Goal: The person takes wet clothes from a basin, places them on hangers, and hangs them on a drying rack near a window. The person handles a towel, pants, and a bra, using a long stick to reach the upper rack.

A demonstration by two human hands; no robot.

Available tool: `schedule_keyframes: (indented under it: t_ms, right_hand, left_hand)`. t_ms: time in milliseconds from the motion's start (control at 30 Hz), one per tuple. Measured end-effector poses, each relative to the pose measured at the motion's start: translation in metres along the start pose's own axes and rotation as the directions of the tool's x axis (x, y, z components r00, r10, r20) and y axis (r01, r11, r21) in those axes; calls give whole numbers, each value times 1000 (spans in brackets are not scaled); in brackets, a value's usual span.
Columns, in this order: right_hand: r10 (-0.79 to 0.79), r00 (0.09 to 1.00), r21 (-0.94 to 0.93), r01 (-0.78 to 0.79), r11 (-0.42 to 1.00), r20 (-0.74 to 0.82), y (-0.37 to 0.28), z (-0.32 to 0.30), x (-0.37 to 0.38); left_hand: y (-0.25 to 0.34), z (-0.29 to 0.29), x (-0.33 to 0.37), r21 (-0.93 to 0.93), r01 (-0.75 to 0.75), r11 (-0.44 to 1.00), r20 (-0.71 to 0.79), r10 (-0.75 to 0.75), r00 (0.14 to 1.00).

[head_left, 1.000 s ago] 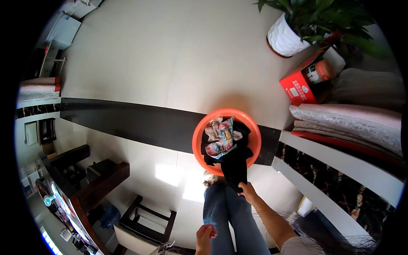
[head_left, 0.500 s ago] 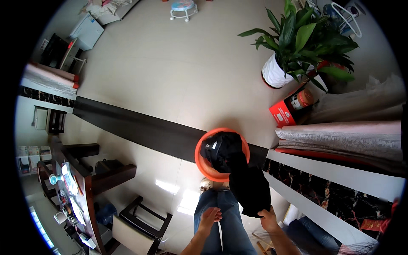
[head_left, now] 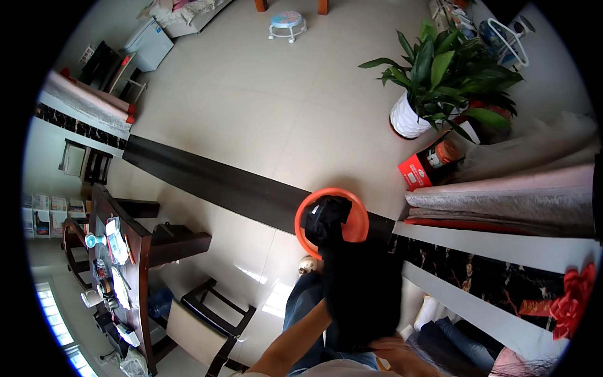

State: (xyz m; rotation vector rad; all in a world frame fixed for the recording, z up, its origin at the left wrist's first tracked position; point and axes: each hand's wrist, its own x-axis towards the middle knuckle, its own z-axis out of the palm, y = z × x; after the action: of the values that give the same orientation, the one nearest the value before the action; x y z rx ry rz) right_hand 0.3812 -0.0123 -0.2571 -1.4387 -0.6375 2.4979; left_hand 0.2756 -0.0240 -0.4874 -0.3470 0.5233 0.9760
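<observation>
A long black garment [head_left: 364, 295] stretches from an orange basin [head_left: 358, 226] on the floor up to my lap. Its far part lies bunched inside the basin, while the near part spreads as a broad dark panel over my right leg. My right hand [head_left: 391, 350], somewhat blurred, grips the garment's near edge low in the view. My left forearm [head_left: 294, 339] crosses my jeans and passes under the black cloth, which hides the left hand and its fingers. What kind of garment it is cannot be made out.
A dark floor strip [head_left: 207, 179] runs behind the basin. To the right stand a potted plant [head_left: 411, 116], a red box [head_left: 416, 173] and curtains [head_left: 477, 204]. At left are a chair [head_left: 201, 330] and a cluttered wooden table [head_left: 139, 251]. A small stool [head_left: 287, 20] stands far ahead.
My left hand has moved right and gone under the black garment. My right hand has drawn its edge nearer, pulling more of it out of the basin. The view has shifted slightly.
</observation>
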Motion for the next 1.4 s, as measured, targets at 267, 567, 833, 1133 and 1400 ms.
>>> schedule_keyframes:
  t_ms: [267,567,833,1133,1400]
  right_hand:
    - [302,949,118,-311,943,89,133,-140,60]
    - [-370,903,591,424,686,-218,96,-120,170]
    - [-372,923,514,369,775,-101,-50,-98,159]
    - [-895,442,-532,773,345,62,-147,19,-31]
    - [-931,314,-917,397,-48,184,-183,31,-47]
  left_hand:
    - [41,92,-125,684,-140,716,119,80,990]
    - [20,144,-200,689,97,718,-85,-53,995]
    - [33,86,-228,629,-192,753,297,-5,955]
    - [66,116,-274,858,-109,501,-80,342,936]
    - [146,-39,-226,397,180,-900,-74,164,984]
